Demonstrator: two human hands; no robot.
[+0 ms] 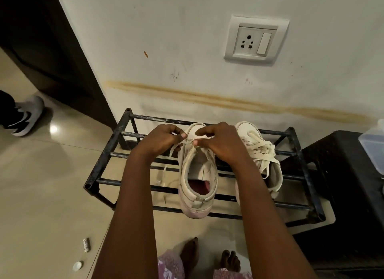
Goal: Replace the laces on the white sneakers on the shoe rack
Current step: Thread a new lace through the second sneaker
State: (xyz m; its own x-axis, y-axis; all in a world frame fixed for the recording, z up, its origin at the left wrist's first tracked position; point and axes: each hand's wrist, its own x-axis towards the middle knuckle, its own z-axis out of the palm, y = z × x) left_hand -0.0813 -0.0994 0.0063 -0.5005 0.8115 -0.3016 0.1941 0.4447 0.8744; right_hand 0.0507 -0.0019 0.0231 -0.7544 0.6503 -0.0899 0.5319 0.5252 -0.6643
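I see left hand [164, 138] and right hand [220, 141], each grip pinching the lace [173, 150] at the center sneaker [197, 175] toe; the 3 o'clock sneaker [259, 154] is untouched, fully laced.

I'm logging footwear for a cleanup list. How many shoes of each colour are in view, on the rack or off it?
White, on the shoe rack: 2, the left sneaker, its lace pinched by the left hand and the right hand, and the right sneaker.
Grey: 1, the grey sneaker on another person's foot, on the floor.
Total: 3
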